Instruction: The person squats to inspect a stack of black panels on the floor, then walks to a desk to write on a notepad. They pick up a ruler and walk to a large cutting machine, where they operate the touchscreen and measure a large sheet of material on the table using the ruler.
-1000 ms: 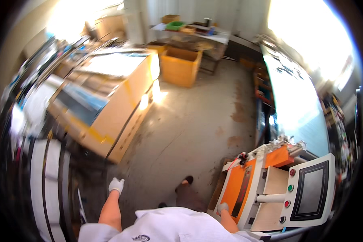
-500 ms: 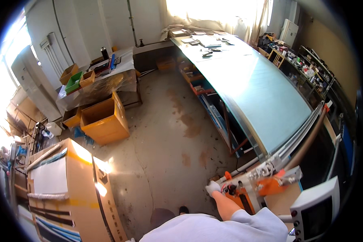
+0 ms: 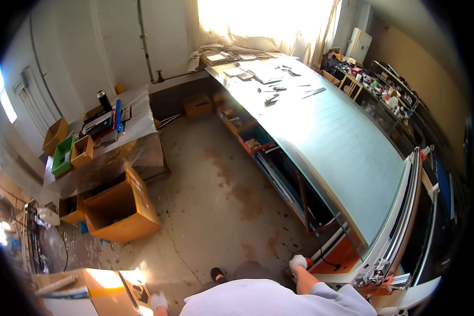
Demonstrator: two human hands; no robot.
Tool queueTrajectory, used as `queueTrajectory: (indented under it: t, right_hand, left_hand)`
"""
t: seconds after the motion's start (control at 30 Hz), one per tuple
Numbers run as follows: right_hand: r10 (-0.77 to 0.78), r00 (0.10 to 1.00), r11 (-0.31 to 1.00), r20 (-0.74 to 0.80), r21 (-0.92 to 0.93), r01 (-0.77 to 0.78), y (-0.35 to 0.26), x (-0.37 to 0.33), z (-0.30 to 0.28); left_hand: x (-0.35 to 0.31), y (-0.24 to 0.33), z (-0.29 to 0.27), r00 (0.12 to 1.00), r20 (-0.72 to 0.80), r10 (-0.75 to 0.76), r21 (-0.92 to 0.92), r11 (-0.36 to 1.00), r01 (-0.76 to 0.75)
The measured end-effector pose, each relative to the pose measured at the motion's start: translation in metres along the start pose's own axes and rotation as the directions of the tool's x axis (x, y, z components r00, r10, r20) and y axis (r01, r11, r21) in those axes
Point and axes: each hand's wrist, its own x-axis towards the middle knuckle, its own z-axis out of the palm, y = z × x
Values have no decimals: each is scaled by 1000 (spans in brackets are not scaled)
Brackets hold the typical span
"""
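My right hand, in a white glove, is at the near corner of a long machine, against a round orange-red knob. Its fingers look curled, but what they hold is hidden. Beside it, an orange panel with a black cable forms the machine's end. A metal carriage sits on the rails to the right. My left hand, also gloved in white, hangs low beside a large cardboard box. Its fingers are too blurred to make out.
A large glass-topped table stretches away on the right, with papers and tools at its far end. An open cardboard box stands on the floor by a covered table holding bins. Cluttered shelves line the right wall.
The view has shifted forward along the table. My left hand has come further into view at the lower edge. My right hand remains at the machine's corner; the grey screen unit has left the view.
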Motion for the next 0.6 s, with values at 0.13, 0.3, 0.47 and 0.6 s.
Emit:
queueTrajectory:
  t: [0.13, 0.3, 0.47, 0.6]
  right_hand:
    - [-156, 973, 772, 167, -594, 226, 25, 62, 23]
    - [-251, 908, 622, 335, -663, 417, -58, 119, -16]
    - [-466, 866, 736, 184, -462, 494, -198, 240, -100]
    - [-370, 913, 892, -171, 208, 401, -391, 307, -233]
  left_hand:
    - [114, 196, -85, 948, -180, 264, -123, 950, -288]
    - [219, 368, -141, 605, -360, 710, 262, 699, -665]
    - [259, 488, -144, 701, -266, 662, 186, 748, -637]
    - [283, 565, -177, 890, -166, 424, -183, 874, -451]
